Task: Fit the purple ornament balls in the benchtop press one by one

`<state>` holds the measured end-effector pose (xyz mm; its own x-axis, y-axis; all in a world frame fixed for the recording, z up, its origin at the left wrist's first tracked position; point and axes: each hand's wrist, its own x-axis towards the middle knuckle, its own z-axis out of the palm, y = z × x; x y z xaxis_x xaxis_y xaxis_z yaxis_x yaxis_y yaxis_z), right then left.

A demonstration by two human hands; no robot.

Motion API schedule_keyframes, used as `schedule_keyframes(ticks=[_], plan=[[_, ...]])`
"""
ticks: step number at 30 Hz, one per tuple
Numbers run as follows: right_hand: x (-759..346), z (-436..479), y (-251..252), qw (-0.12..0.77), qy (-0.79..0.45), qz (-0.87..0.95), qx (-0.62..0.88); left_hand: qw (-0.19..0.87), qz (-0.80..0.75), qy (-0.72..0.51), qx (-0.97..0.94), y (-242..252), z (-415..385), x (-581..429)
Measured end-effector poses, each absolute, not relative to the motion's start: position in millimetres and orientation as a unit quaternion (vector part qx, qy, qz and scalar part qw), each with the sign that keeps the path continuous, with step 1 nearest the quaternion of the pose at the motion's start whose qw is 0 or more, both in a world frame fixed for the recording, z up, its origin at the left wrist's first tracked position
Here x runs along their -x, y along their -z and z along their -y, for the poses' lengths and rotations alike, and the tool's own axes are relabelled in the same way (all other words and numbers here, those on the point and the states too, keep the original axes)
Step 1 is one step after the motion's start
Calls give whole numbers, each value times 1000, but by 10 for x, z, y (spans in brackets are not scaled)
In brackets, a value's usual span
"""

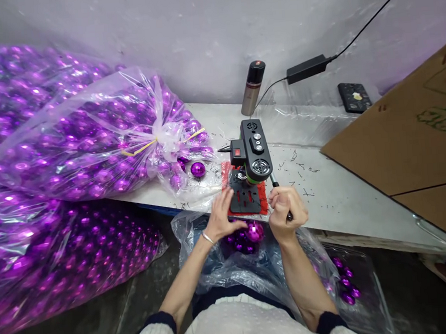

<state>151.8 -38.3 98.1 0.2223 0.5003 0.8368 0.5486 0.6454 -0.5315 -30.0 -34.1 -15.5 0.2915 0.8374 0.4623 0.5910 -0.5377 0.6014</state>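
Note:
A small black bench drill press point(255, 149) stands on a red cloth point(264, 205) at the table's front edge. My right hand point(288, 208) is wrapped round the black grip of its lever, to the right of the base plate point(244, 198). My left hand point(223, 216) is at the plate's front left corner, fingers spread, with nothing held in it. Just below the table edge, between my hands, a shiny purple ball point(255, 231) shows above several smaller-looking purple balls point(242, 243). Transparent plastic sheeting point(231, 269) covers my lap around them.
Large transparent bags point(89, 141) full of purple balls fill the left side. A loose purple ball point(198, 169) lies on the table. Behind stand a spray can point(253, 87), a power adapter point(307, 69) and a phone point(354, 97). A cardboard box point(407, 147) is at right.

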Motion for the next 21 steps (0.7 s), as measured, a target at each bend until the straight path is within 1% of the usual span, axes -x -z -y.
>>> schedule_keyframes(ticks=[3,7,12,15,17,19,21], plan=[[-1520,377,-961,661,19,623,418,92,-586,-429,-682,-30,-188,524],[-1518,383,-970,656,21,628,418,87,-690,-362,-621,-220,-780,751],[-1523,389,-965,652,25,633,417,94,-738,-279,-607,-275,-958,868],[-1532,385,-940,652,24,633,416,128,-731,-267,-614,-252,-927,923],[-1541,382,-924,650,24,635,418,161,-712,-296,-616,-235,-898,961],[-1550,382,-913,644,26,637,422,196,-681,-360,-606,-231,-861,990],[-1558,384,-908,639,28,641,423,261,-634,-439,-581,-236,-804,995]])
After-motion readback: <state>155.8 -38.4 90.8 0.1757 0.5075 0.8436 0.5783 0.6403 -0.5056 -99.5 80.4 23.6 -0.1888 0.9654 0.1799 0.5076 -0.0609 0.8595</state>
